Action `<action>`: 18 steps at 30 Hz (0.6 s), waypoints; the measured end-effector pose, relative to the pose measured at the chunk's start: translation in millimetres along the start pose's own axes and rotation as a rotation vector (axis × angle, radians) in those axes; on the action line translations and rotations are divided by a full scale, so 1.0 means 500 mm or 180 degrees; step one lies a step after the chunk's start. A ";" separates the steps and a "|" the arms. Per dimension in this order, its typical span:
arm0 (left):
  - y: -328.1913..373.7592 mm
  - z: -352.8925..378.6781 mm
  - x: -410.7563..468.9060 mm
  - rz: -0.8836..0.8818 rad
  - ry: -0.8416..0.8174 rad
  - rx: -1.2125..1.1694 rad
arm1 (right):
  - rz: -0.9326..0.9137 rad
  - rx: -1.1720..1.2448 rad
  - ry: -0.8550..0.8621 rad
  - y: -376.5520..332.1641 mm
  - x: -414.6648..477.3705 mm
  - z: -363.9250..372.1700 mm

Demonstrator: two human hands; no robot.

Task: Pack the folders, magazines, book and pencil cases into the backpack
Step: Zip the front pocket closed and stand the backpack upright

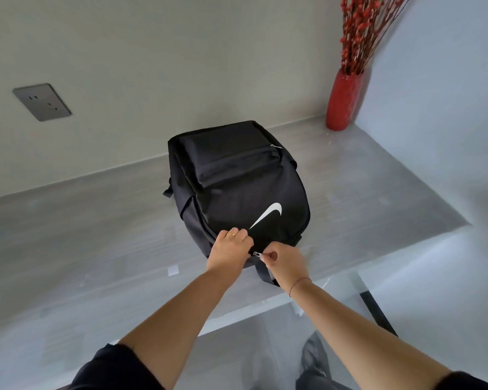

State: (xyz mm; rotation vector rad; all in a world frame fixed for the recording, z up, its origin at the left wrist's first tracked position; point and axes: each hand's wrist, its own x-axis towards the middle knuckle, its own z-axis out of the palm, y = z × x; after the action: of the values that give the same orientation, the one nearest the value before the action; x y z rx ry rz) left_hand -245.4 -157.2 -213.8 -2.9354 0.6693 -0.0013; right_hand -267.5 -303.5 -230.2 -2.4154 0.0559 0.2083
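Observation:
A black backpack (237, 181) with a white swoosh lies flat on the grey table (82, 235), its top end toward me. My left hand (230, 249) grips the fabric at the near top edge, beside the zipper. My right hand (283, 263) pinches the small metal zipper pull (256, 253) at that edge. The main zipper line looks closed along the left side. No folders, magazines, book or pencil cases show anywhere in view.
A red vase (343, 102) with red-berried branches stands at the table's far right corner against the wall. A grey wall socket (41, 102) sits on the wall at left. The table's front edge runs just below my wrists.

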 end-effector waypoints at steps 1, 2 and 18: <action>-0.004 0.003 0.004 -0.0026 0.0100 0.0030 | 0.0009 0.0006 0.0043 0.006 0.003 -0.003; -0.008 0.005 0.009 -0.0044 0.0228 0.0006 | 0.0000 0.0003 0.0079 0.014 0.006 -0.010; 0.145 -0.072 0.136 -0.0418 -0.0399 -0.0238 | -0.0186 -0.0274 0.0122 0.146 0.091 -0.178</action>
State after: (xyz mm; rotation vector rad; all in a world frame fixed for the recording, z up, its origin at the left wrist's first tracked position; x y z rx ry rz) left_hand -216.8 -256.0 -189.1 -3.0138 0.4678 0.1973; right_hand -217.9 -416.0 -219.2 -2.5032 -0.0065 0.1402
